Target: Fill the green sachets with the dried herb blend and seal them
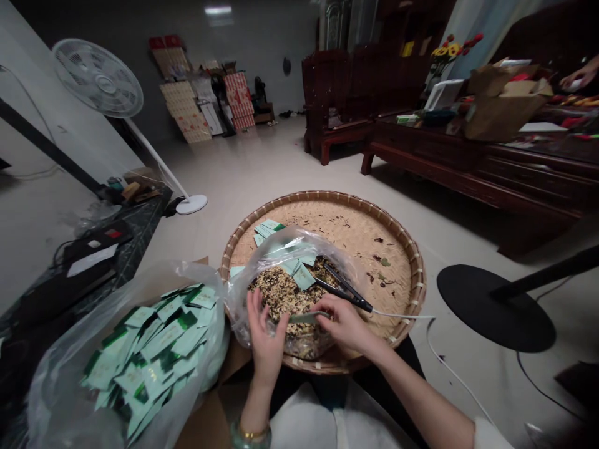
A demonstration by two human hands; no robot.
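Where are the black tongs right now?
In the head view, the black tongs lie across the clear bag of dried mix, just beyond the right hand, over the woven tray.

Straight ahead on the floor, a round woven bamboo tray (322,231), with a plastic bag (243,305) of dried herb mix (281,296) inside it toward the near edge, and loose sachets (303,275) and tongs (344,287) in that bag. Just left of the tray, a second plastic bag (154,293) of sachets (150,349) in a cardboard box (206,424), with a pedestal fan (98,78) farther left and flattened cartons (201,103) against the far wall. To the right, a round stand base (496,308) on the floor; beyond it, a long wooden table (421,140) bearing cardboard boxes (503,112), with a wooden settee (337,93) behind its far end.
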